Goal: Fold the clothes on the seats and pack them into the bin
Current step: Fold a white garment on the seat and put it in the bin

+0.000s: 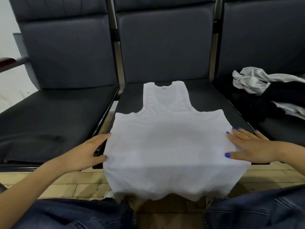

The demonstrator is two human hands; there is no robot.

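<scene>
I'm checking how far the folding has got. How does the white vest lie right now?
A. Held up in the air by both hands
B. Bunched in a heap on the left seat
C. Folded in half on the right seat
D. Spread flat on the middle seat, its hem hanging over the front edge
D: the vest lies flat on the middle seat, hem draping off the front, with the left hand and right hand at its sides.

We see a white tank top (pixel 170 139) spread flat on the middle seat (pixel 206 95), its hem hanging over the seat's front edge above the tiled floor (pixel 79 184). Our left hand (pixel 87 154) rests with straight fingers at the top's left edge, and our right hand (pixel 249 146) lies flat on its right edge. On the right seat (pixel 280 129) sits a heap of grey and black clothes (pixel 267 90).
</scene>
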